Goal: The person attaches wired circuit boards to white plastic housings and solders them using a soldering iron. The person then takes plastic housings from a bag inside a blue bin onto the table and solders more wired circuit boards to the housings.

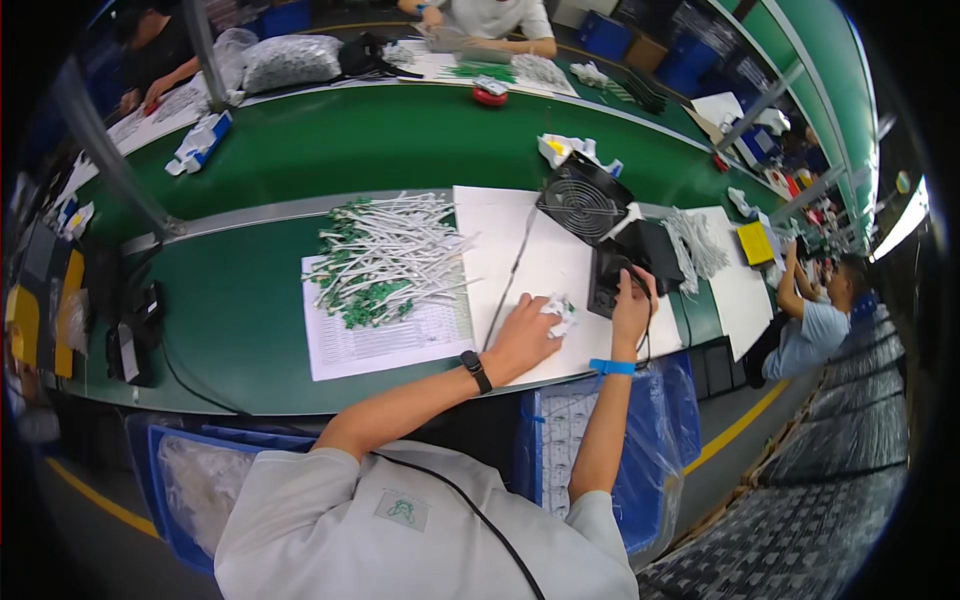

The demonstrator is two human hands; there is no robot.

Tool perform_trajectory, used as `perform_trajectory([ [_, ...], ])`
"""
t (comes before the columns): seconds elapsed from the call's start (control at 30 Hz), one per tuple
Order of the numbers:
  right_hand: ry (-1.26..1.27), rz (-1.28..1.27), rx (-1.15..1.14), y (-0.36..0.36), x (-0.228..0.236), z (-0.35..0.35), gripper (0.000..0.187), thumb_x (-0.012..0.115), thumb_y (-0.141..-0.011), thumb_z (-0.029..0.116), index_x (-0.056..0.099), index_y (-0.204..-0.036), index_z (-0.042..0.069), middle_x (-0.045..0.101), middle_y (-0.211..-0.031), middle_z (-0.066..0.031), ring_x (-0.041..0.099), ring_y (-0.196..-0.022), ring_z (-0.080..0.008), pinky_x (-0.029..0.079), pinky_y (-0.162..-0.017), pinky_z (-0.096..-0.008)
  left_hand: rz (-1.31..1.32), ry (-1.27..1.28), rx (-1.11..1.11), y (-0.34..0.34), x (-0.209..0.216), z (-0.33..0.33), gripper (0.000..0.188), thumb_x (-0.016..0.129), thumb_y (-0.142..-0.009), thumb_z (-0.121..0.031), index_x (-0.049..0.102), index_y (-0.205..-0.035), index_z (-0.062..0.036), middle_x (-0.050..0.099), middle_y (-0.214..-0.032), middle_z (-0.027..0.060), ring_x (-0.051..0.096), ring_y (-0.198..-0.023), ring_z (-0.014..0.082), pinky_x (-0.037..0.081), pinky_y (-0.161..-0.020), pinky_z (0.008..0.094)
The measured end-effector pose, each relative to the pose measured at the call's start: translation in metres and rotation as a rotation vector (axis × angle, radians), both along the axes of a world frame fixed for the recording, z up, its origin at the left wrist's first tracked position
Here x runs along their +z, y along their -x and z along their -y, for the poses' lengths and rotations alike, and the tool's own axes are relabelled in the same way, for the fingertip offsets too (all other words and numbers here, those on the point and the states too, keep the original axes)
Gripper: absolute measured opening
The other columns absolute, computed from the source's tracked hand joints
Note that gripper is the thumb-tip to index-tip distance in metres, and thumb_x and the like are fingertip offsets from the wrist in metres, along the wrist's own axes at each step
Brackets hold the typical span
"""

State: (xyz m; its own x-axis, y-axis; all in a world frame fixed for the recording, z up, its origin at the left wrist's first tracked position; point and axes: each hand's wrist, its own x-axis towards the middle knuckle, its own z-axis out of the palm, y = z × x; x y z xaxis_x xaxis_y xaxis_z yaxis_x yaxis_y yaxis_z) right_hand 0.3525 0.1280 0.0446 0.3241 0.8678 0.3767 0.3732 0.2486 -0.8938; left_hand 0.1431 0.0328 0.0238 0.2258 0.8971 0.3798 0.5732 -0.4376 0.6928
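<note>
My left hand [525, 340], with a black watch on its wrist, rests low over a white sheet and is closed on a crumpled white tissue [563, 318]. To its right, my right hand [634, 305], with a blue band at the wrist, is closed beside a black box-like device [606, 280]. A dark thing with a black cable [648, 318] shows at its fingers; its kind is hidden. Behind the device stands a black fan [580, 203] with a round grille. Left of my hands lies a heap of white cables with green ends [385, 255] on a printed sheet [340, 350].
More white cables [697, 245] lie right of the fan. A conveyor belt [390, 140] runs behind the bench, with people working beyond and at the right. Blue bins [180, 530] stand under the front edge. Black devices with cords [130, 345] sit at the left end.
</note>
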Motion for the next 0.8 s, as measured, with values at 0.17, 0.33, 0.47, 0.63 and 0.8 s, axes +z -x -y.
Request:
perform_trajectory([
  [0.17,0.140,-0.078,-0.035,0.011,-0.009,0.021,0.050,0.071,-0.096,0.018,0.054,-0.136,-0.006,0.060,-0.078,-0.0021,0.053,-0.063,-0.0076,0.043,-0.060,-0.0223,0.095,-0.039,0.045,0.054,0.072,0.009,0.039,0.079,-0.079,-0.026,0.075,-0.111,-0.0046,0.062,-0.128,0.0218,0.054,-0.116,0.0386,0.044,-0.100,0.0455],
  [0.33,0.163,-0.070,0.071,0.034,-0.054,0.074,0.039,0.064,-0.098,0.010,0.057,-0.133,-0.005,0.054,-0.074,0.0017,0.049,-0.066,-0.0059,0.041,-0.063,-0.0219,-0.072,-0.252,0.518,0.186,0.103,-0.063,0.034,0.083,-0.075,-0.023,0.075,-0.104,-0.0054,0.068,-0.116,0.0176,0.060,-0.104,0.0370,0.048,-0.095,0.0456],
  [0.47,0.172,-0.212,0.172,0.098,-0.029,0.117,0.050,0.060,-0.099,0.005,0.043,-0.145,-0.001,0.050,-0.072,0.0031,0.044,-0.064,-0.0040,0.036,-0.058,-0.0201,-0.121,-0.066,0.768,0.321,0.071,-0.161,0.028,0.081,-0.073,-0.026,0.073,-0.078,0.0003,0.069,-0.080,0.0257,0.063,-0.084,0.0441,0.051,-0.085,0.0484],
  [0.63,0.126,-0.211,0.412,0.171,-0.012,0.120,0.043,0.059,-0.099,0.003,0.049,-0.141,0.001,0.053,-0.073,0.0034,0.048,-0.065,-0.0034,0.037,-0.058,-0.0189,-0.527,-0.099,1.113,0.442,-0.032,-0.202,0.065,0.080,-0.078,-0.031,0.058,-0.133,-0.0047,0.047,-0.144,0.0283,0.046,-0.129,0.0452,0.039,-0.108,0.0553],
  [0.8,0.187,0.113,0.806,0.238,0.046,0.103,0.031,0.067,-0.095,0.007,0.062,-0.126,0.001,0.057,-0.077,0.0002,0.050,-0.066,-0.0056,0.040,-0.058,-0.0231,-0.876,-0.076,0.986,0.459,0.013,-0.141,0.067,0.075,-0.081,-0.047,0.060,-0.133,-0.0088,0.050,-0.141,0.0252,0.044,-0.134,0.0430,0.017,-0.115,0.0703],
])
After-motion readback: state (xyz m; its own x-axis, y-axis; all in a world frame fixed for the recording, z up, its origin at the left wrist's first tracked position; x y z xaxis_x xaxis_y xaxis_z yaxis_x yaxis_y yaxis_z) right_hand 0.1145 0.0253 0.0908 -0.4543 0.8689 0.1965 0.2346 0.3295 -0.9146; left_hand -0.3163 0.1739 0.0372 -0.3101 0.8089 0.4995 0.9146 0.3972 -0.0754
